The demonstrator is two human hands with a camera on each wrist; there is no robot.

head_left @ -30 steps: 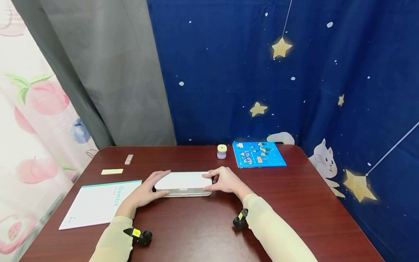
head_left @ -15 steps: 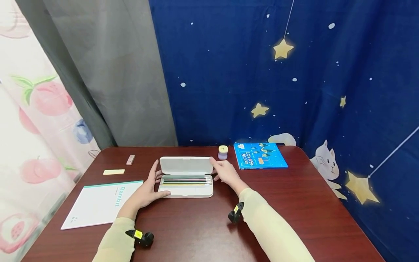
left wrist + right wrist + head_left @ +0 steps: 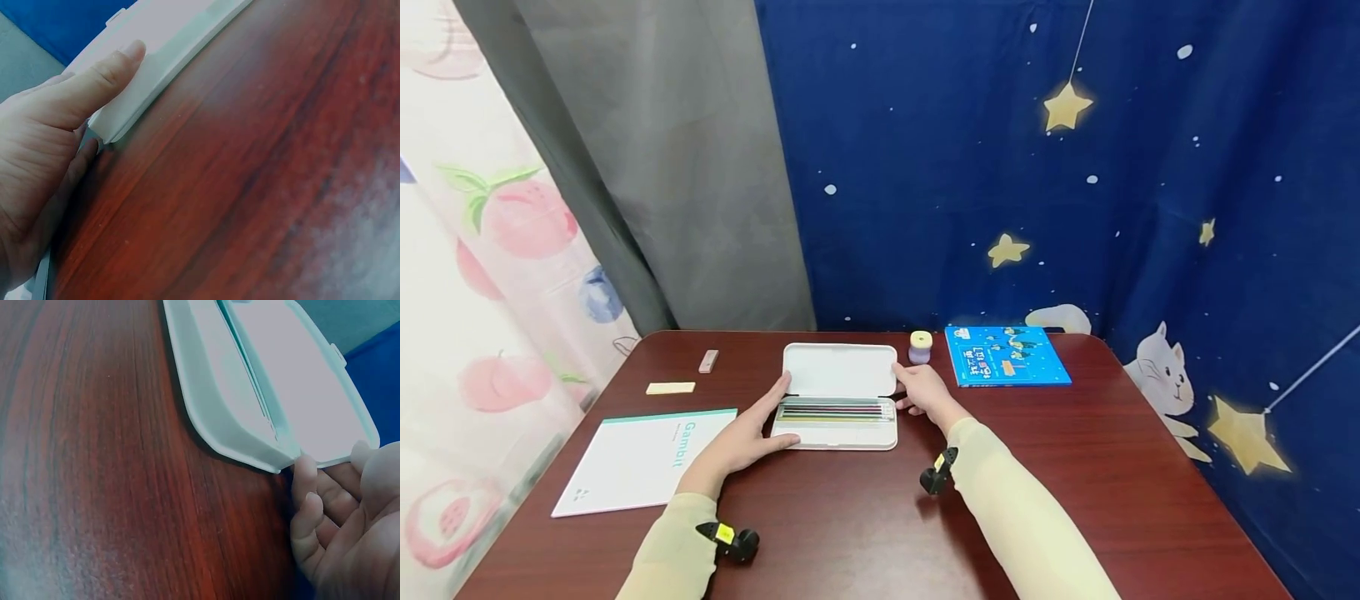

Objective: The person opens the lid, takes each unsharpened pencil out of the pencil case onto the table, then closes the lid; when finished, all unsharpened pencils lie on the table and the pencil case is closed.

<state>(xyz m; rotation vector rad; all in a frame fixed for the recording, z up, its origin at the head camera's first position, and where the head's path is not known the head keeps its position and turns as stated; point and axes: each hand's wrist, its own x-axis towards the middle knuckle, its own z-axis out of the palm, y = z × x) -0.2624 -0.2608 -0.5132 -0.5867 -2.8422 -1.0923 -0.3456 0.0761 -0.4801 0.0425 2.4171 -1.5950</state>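
A white pencil case (image 3: 838, 433) lies on the table with its lid (image 3: 838, 371) swung back toward the far side. Several pencils (image 3: 831, 411) lie side by side in its rear compartment, beside the hinge. My left hand (image 3: 741, 437) holds the case's left end; its thumb lies over the front corner and the fingers reach along the side toward the lid. At the other end, my right hand (image 3: 928, 393) holds the lid's right edge, the thumb on the lid's inner face. The right wrist view shows its other fingers curled at the hinge corner.
A white notebook (image 3: 647, 467) lies left of my left hand. Behind it are a cream-coloured strip (image 3: 671, 388) and a small pinkish block (image 3: 708, 361). A yellow-and-lilac container (image 3: 920, 347) and a blue book (image 3: 1007, 356) sit near the back edge of the brown table (image 3: 850, 517).
The pencil case's lid has swung open, away from me, uncovering the pencils. My right hand moved back with the lid, while the left stayed at the case's left end.
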